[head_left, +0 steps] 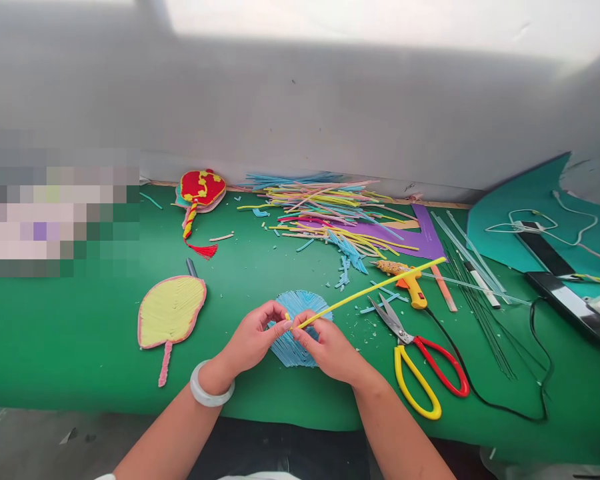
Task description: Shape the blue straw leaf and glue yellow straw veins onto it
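A long yellow pipe cleaner (375,287) runs up to the right from my fingers. My left hand (260,337) pinches its near end, which looks bent upward there. Close beside it, my right hand (325,343) is closed on the same pipe cleaner, thumb against fingers. Beneath both hands lies a rounded blue piece (295,353) made of pipe cleaners laid side by side, partly covered by them. Scissors (405,340) with one yellow and one red handle lie open to the right. Behind them rests a yellow hot glue gun (410,287) with a black cord.
A yellow leaf-shaped fan (173,312) with pink edging lies left. Farther back are a red fan (203,188) with a tassel and a heap of coloured pipe cleaners (325,200). Glue sticks, thin wires (485,320) and a black power bank-like device (570,303) occupy the right.
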The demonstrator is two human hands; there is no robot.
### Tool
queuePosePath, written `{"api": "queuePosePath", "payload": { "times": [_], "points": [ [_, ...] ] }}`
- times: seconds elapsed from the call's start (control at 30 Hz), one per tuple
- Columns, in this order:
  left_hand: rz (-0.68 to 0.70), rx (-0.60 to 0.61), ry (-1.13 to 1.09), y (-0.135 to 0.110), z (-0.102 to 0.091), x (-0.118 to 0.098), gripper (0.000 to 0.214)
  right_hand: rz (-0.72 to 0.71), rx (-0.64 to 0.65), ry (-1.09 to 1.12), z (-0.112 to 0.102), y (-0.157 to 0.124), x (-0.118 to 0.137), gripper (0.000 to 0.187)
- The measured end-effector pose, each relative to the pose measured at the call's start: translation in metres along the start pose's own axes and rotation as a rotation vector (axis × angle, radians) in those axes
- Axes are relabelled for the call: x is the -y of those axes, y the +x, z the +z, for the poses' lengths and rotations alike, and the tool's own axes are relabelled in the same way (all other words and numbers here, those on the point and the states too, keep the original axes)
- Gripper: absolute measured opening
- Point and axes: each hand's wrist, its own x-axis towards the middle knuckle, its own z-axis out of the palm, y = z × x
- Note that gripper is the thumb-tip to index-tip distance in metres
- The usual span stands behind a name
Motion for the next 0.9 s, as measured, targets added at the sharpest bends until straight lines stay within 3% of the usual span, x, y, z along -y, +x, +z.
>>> {"api": "queuePosePath", "payload": {
  "times": [0.4,0.7,0.9],
  "points": [
    [-0.052,0.110,0.177,0.0006,0.0005,-0.0005,0.025,-0.028,0.085,-0.134,-0.0043,-0.0033,0.0013,0.020],
    [-0.091,-0.063,-0.077,0.0039,-0.0014,-0.0051,0.030,0.039,-0.182,0.017,-0.0035,0.0027,-0.0026,0.025],
    [-0.119,-0.066,-0.138,0.0047,0.0002,-0.0058,0.030,0.033,-0.219,0.061,-0.0047,0.0024,-0.0006,0.031]
  ]
}}
